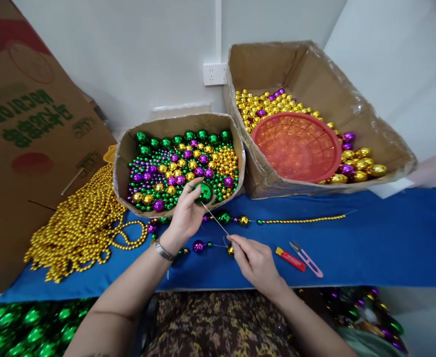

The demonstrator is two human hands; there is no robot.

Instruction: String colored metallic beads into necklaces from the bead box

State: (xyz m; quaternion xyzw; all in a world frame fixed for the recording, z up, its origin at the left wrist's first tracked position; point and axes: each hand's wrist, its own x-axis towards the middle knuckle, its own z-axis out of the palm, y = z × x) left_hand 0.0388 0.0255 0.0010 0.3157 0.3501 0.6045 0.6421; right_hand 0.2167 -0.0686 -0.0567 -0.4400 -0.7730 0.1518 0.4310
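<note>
While the left hand (188,212) is raised at the near rim of a smaller cardboard box (118,173), its thumb and fingers are closed around a large shiny green ball (205,193); the right hand (255,262), lower and to the right, pinches a long thin needle (216,217) between thumb and fingertips, its far end slanting up to the ball's lower edge; whether the tip has gone inside cannot be told.

Beneath the hands, a blue cloth (381,243) covers the table; on it, near the right hand's fingers, lies a gold bead (230,249), with a purple bead (198,246) to its left; farther back, a strand of small gold beads (303,219) stretches rightward.

Right of the right hand, a red lighter (291,259) lies just beside pink-handled snips (307,260); at the left, looped gold bead strings (80,225) lie heaped; the smaller box holds mixed green, purple and gold beads (182,166); beside it, a larger cardboard box (266,64) contains gold and purple balls and a red plastic basket (295,144); a metal watch (164,250) circles the left wrist.
</note>
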